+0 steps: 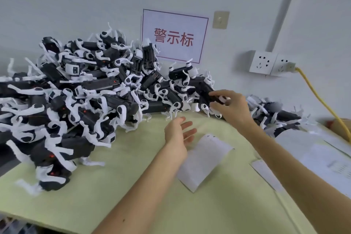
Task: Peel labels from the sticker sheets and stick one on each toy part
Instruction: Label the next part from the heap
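A black toy part at the pile's right edge is pinched between thumb and fingers of the right hand, right of centre. Its long axis seems to run from upper left to lower right, though it is partly hidden. The left hand is held loose and spread, holding nothing, below and left of the part. A sheet lies on the table just lower right of that hand. The pile fills the left; snagging on its tangled white limbs is likely. More sheets lie far right.
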The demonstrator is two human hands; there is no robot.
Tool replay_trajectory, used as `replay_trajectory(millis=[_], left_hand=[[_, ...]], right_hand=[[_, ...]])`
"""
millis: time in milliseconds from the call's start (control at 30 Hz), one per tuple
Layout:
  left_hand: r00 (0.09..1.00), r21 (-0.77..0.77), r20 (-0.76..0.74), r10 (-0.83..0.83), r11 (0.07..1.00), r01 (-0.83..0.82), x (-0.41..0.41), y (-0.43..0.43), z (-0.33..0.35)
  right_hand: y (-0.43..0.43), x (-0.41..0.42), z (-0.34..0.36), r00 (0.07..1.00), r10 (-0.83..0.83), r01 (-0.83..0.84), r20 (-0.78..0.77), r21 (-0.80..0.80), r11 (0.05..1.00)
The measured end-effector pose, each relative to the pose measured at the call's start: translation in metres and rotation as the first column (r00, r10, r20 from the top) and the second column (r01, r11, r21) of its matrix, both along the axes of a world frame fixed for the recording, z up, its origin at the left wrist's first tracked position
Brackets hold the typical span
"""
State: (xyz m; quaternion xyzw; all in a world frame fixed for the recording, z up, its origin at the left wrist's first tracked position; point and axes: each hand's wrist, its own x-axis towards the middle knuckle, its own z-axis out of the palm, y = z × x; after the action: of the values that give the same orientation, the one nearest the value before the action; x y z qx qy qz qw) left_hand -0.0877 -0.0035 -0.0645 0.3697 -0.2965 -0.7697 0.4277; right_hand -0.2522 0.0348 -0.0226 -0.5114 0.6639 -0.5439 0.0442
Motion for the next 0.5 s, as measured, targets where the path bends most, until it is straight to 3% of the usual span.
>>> replay_trajectory(millis=[67, 167, 233, 400, 433, 500], left_hand=[[0.998, -0.062, 0.002, -0.058, 0.996, 0.058, -0.002, 0.004, 0.001], [0.982, -0.180, 0.004, -0.189, 0.966, 0.187, -0.003, 0.009, 0.003], [0.961, -0.243, 0.043, -0.275, 0.930, 0.277, -0.003, 0.011, 0.005], [0.939, -0.200, 0.054, -0.341, 0.917, 0.345, -0.006, 0.012, 0.001], [0.925, -0.183, 0.032, -0.378, 0.908, 0.377, -0.005, 0.011, 0.001], [0.857, -0.185, 0.035, -0.514, 0.839, 0.511, -0.003, 0.012, 0.002]], right_hand=[[0.025, -0.001, 0.012, 0.909, 0.150, -0.114, 0.388, -0.116, 0.987], [0.057, -0.001, 0.012, 0.649, 0.336, -0.195, 0.683, -0.277, 0.941], [0.073, 0.001, 0.005, 0.503, 0.405, -0.224, 0.763, -0.337, 0.914], [0.075, 0.002, -0.003, 0.472, 0.339, -0.115, 0.813, -0.325, 0.939], [0.076, 0.004, -0.001, 0.425, 0.346, -0.107, 0.837, -0.333, 0.937], [0.078, 0.004, 0.000, 0.415, 0.350, -0.088, 0.840, -0.346, 0.934]])
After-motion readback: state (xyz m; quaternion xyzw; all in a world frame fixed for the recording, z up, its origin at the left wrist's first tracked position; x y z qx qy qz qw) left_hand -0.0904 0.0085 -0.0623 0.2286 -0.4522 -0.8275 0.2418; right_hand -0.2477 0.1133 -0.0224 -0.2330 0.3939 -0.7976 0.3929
